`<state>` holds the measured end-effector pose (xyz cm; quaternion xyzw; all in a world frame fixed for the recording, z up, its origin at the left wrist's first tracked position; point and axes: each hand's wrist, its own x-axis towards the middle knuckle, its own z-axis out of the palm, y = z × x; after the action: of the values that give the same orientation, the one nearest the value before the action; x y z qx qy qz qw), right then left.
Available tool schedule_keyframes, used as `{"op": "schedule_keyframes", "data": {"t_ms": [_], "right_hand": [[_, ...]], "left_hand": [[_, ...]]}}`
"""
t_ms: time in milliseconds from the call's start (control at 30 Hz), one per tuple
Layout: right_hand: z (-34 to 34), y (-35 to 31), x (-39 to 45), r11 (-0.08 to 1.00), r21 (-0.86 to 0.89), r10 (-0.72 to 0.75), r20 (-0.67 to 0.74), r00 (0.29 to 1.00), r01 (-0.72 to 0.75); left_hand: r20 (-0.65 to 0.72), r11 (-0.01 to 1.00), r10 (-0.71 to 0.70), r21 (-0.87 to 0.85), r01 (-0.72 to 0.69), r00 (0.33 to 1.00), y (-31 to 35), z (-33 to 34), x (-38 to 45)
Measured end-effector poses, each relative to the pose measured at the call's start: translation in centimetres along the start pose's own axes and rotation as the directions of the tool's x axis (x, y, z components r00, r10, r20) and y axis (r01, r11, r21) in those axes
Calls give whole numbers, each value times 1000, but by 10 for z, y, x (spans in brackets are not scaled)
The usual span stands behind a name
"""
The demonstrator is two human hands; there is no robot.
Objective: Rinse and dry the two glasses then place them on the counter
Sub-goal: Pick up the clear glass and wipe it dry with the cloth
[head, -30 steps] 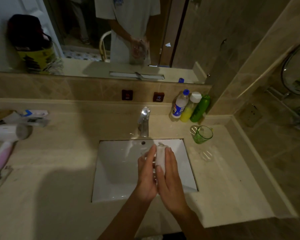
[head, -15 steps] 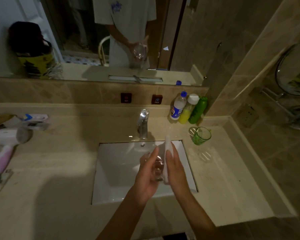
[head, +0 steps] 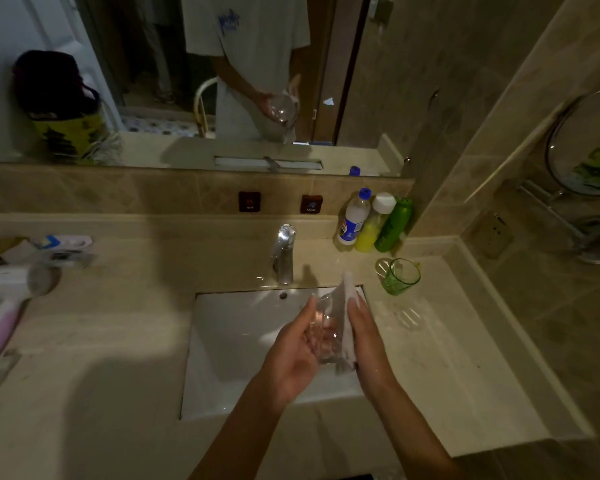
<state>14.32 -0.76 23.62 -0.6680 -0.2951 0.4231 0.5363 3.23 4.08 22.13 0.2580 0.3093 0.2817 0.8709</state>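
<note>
A clear glass [head: 324,336] is held over the right side of the white sink [head: 236,344]. My left hand [head: 291,355] cups it from the left. My right hand [head: 368,337] presses a white cloth [head: 345,317] flat against the glass's right side. A green glass [head: 400,276] stands on the beige counter [head: 430,358] to the right of the sink, near the back.
A chrome tap [head: 283,252] rises behind the sink. Three bottles [head: 374,221] stand in the back right corner. A hair dryer [head: 11,282] and small boxes lie on the counter's left end. A mirror runs along the back wall.
The cloth earlier covered the glass between both hands. It now lies along the right side, and the clear glass shows in my left palm. My head has moved slightly closer.
</note>
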Motion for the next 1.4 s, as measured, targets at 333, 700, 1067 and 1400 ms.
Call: {"op": "schedule_keyframes", "data": {"t_ms": [333,700,1067,1400], "right_hand": [[19,19,-28,852,-449,-272,58,960,269],[19,-6,-11,979,-195,-36,83,996,51],[26,-5,-12,989,-144,-33,-16,999,31],[34,-1,-29,869,-441,-233,36,972,225]], "left_hand": [[-105,995,91,-41,-96,990,-9,-11,2],[-128,992,90,-73,-100,988,-2,-1,-5],[-60,994,113,15,-112,992,3,-5,-8],[-95,992,114,-52,-119,989,-4,-10,-4]]}}
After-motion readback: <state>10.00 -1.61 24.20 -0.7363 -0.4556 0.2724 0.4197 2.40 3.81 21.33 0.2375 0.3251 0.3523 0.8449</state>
